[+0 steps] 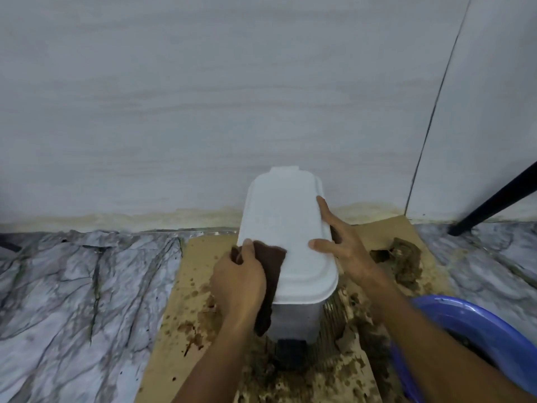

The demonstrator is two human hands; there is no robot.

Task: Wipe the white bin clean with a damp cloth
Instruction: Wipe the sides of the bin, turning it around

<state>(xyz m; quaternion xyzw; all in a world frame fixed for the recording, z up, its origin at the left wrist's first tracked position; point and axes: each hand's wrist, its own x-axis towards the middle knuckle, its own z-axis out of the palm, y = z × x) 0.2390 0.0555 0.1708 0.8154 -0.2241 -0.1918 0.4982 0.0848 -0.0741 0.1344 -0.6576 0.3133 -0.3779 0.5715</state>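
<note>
A white pedal bin [286, 225] with its lid closed stands upright on a muddy sheet of cardboard [197, 266], close to the wall. My left hand [239, 282] is shut on a dark brown cloth [271, 269] and presses it against the lid's near-left edge; the cloth hangs down the bin's left side. My right hand [341, 242] rests on the right rim of the lid, fingers spread, thumb on top. A dark foot pedal [290, 349] shows at the bin's base.
A blue plastic basin [476, 327] sits at the lower right, partly behind my right forearm. Clumps of mud [406, 263] lie on the cardboard to the right. A black slanted leg [494, 199] stands at the far right. Marble-patterned floor [81, 286] spreads to the left.
</note>
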